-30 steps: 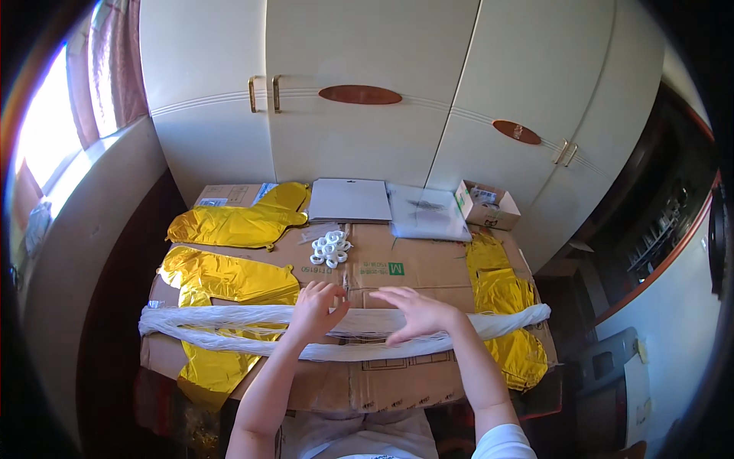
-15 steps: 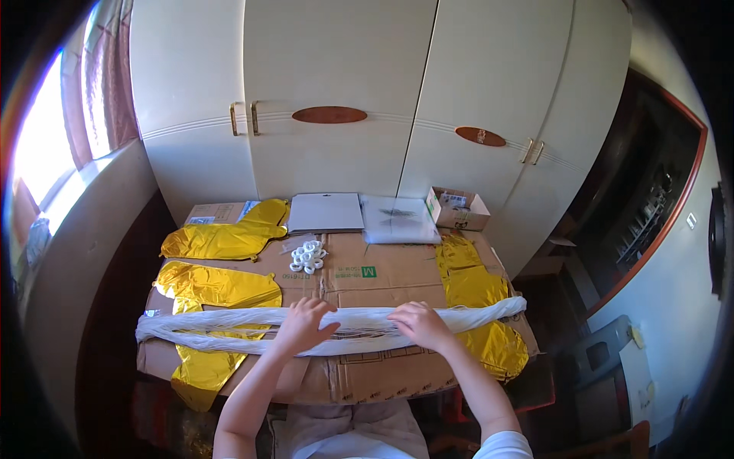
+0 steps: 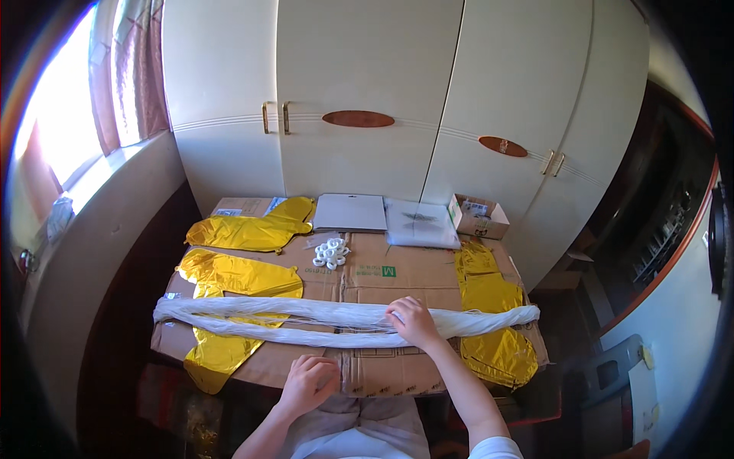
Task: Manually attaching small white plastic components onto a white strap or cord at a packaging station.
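Note:
A long looped skein of white thread point(image 3: 252, 307) lies across the cardboard-covered table from left to right, its two bands slightly apart. My right hand point(image 3: 414, 321) is over the skein, right of the middle, its fingers bent and closed on some strands; the fingertips are partly hidden. At the near edge of the cardboard my left hand point(image 3: 309, 382) rests below the skein, apart from it. Its fingers are loosely bent and apart, with nothing visible in them. Yellow foil pieces point(image 3: 245, 274) lie partly under the skein on the left, and another yellow foil piece point(image 3: 493, 294) on the right.
Beyond the skein sits a pile of small white rings point(image 3: 331, 253). Along the back are another yellow foil piece point(image 3: 252, 231), a grey-white flat board point(image 3: 350, 213), clear plastic bags point(image 3: 420, 223) and a small open carton point(image 3: 480, 216). Behind stands a cream cupboard point(image 3: 359, 61).
My left hand has drawn back from the skein toward me, to the near edge. My right hand stays at the strands. The whole view has shifted slightly.

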A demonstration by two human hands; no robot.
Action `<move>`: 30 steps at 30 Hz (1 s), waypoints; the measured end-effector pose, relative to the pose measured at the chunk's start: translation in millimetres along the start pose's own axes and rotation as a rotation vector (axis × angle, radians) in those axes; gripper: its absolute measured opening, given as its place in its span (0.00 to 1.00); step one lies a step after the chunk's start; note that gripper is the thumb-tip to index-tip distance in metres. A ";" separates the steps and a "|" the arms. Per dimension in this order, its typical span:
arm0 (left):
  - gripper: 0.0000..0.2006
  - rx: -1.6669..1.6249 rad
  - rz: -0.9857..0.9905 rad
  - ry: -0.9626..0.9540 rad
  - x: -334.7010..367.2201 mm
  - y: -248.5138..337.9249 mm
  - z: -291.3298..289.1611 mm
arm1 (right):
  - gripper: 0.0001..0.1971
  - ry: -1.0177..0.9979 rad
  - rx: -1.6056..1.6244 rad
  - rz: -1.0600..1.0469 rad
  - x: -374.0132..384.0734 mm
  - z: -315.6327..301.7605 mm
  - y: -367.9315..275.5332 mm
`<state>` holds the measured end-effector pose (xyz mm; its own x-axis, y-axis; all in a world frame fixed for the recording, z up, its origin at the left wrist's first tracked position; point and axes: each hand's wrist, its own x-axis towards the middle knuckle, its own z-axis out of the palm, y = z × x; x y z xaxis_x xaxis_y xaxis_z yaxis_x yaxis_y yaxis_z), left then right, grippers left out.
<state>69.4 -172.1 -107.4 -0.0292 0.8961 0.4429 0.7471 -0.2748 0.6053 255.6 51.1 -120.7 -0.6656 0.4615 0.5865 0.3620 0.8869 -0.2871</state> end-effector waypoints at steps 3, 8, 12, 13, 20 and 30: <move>0.09 0.030 -0.013 0.011 3.2 2.5 1.8 | 0.02 -0.011 0.030 -0.013 -0.4 -0.6 -2.4; 0.08 0.025 0.016 0.040 5.0 5.9 19.1 | 0.02 -0.038 -0.065 -0.111 -0.6 3.0 -14.9; 0.08 0.013 0.027 0.016 9.6 7.8 20.3 | 0.02 -0.091 -0.050 -0.069 0.4 5.8 -8.3; 0.08 0.011 0.030 0.011 11.6 6.8 19.8 | 0.03 -0.095 -0.004 -0.049 1.6 4.6 -6.8; 0.14 0.094 0.025 0.154 62.2 12.1 17.2 | 0.06 -0.135 0.417 0.170 17.5 -22.3 -23.8; 0.05 -0.005 0.151 0.040 149.6 32.4 -12.9 | 0.10 -0.039 0.746 0.178 56.0 -57.8 -34.3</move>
<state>80.6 -51.4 -12.9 0.0567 0.8301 0.5547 0.7418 -0.4069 0.5331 243.6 45.3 -34.2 -0.6660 0.5869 0.4605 -0.0610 0.5724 -0.8177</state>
